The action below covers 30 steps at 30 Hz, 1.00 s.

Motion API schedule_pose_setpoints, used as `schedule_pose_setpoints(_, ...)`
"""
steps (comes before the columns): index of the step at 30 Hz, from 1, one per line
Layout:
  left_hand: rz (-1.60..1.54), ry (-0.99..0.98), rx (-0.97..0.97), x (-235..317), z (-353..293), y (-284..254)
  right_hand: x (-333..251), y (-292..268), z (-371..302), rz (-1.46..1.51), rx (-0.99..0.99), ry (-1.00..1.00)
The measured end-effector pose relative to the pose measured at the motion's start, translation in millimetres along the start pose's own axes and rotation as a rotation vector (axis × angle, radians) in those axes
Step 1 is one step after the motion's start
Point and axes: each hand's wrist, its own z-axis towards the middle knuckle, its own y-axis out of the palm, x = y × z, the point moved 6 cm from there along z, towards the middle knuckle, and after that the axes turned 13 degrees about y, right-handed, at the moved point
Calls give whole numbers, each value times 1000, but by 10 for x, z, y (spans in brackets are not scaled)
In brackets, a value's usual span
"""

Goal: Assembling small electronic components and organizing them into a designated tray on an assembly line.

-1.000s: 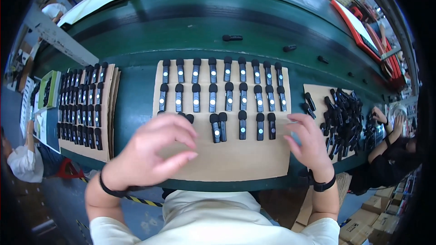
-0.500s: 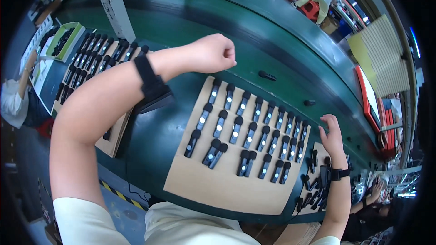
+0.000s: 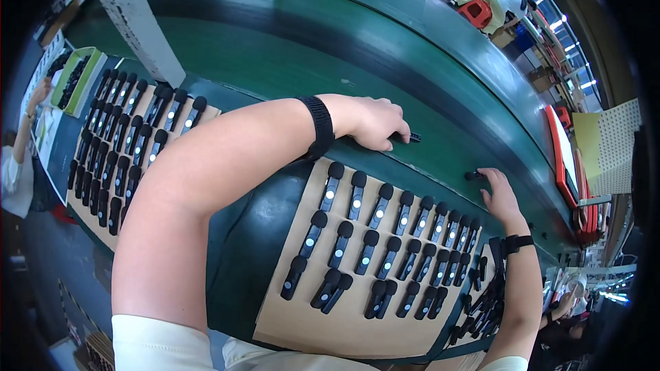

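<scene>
On the green belt, my left hand [image 3: 377,124] is curled over a small black clip-on microphone [image 3: 415,137]. Fingers and thumb close around its near end, and its far end sticks out to the right. Farther right, my right hand [image 3: 501,194] has its thumb apart from the fingers. Its fingertips touch or nearly touch another black microphone [image 3: 473,176] lying on the belt. Between my arms, a cardboard sheet [image 3: 323,330] carries rows of similar microphones [image 3: 366,251], each with a foam head and a pale round dot.
More microphones [image 3: 103,127] stand in rows on cardboard at the left, by a green bin [image 3: 85,99] and a metal post [image 3: 134,20]. Loose black pieces [image 3: 489,306] lie on cardboard beside my right forearm. Red trays [image 3: 564,151] stand at the far right. Other people work nearby.
My left hand has come down and right onto the microphone on the belt. My right hand has shifted slightly, up to the other microphone. The view has tilted, so the sheet appears lower.
</scene>
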Motion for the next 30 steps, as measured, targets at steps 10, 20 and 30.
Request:
schedule_pose_setpoints(10,-12,-21,-7,-174,-62,-58,-276,-9,250,57,-23,-114)
schedule_pose_setpoints(20,-95,-149,416,56,-572,-406,41,-128,-158,451,-27,211)
schedule_pose_setpoints(30,-539,-197,794,1281,-1278,-458,-136,-348,-1876,2038,169,369)
